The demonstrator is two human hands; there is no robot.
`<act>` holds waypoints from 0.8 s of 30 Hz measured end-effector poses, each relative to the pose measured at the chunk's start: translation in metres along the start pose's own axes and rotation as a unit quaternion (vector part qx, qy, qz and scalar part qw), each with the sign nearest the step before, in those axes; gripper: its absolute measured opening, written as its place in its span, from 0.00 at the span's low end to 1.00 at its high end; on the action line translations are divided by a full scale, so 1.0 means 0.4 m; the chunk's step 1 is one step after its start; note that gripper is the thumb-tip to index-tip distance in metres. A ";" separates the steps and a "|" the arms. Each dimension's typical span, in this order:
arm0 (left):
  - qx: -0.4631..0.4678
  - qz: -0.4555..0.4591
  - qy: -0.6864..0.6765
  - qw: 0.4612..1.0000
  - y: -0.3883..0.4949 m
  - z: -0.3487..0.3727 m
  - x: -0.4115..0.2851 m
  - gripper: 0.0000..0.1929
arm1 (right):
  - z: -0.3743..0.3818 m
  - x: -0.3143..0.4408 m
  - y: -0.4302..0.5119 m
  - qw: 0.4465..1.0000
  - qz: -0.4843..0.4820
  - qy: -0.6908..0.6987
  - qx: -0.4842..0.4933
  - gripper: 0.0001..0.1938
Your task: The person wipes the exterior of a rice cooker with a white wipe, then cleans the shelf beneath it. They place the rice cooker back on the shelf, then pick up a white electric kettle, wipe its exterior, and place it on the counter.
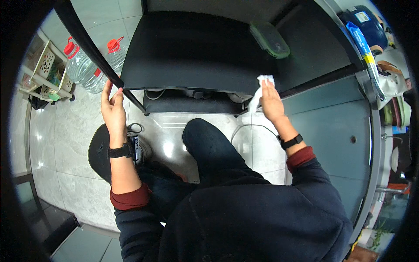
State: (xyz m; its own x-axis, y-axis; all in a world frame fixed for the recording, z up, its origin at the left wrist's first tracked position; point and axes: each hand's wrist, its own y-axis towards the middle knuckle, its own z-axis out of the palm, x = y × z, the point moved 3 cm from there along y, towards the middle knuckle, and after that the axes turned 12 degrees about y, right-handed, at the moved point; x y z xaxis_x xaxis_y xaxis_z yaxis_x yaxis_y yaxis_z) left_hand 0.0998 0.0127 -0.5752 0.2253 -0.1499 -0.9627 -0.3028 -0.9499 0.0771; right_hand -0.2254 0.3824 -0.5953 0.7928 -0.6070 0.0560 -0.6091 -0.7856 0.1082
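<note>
A black shelf (196, 55) spans the view in front of me. My right hand (272, 101) presses a white cloth or tissue (257, 98) against the shelf's right front corner, its fingers flat on top. At the left, my left hand (113, 108) has its fingertips at the black metal post (113, 77) by the shelf's front left corner; its fingers are apart. Towards the back right of the shelf lies a clear food container with a green rim (270, 41). Below it, a lower black shelf (193, 106) holds items that are partly hidden.
Two large water bottles with red caps (86, 73) (114, 52) stand on the tiled floor at the left, near a white basket rack (49, 70). A grey cabinet (327, 131) borders the right side. A cable (252, 125) runs over the floor; a black seat or lid (98, 152) is beside my left forearm.
</note>
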 end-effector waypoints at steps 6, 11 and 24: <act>0.005 -0.007 -0.020 1.000 -0.008 0.004 -0.010 0.28 | -0.031 0.003 -0.026 0.982 0.134 -0.076 0.105 0.22; -0.010 0.017 -0.008 1.000 -0.007 -0.001 -0.010 0.27 | -0.184 0.000 0.154 0.997 0.056 0.055 0.023 0.08; 0.050 -0.022 -0.015 0.998 -0.010 -0.017 0.003 0.27 | -0.102 -0.110 0.393 0.972 0.134 -0.144 -0.127 0.29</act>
State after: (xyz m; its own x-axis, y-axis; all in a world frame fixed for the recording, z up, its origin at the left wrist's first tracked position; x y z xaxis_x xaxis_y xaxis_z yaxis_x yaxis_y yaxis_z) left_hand 0.1076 0.0143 -0.5747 0.2119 -0.0993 -0.9722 -0.3854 -0.9227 0.0103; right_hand -0.3552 0.2903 -0.5402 0.5449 -0.8231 -0.1599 -0.7391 -0.5616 0.3719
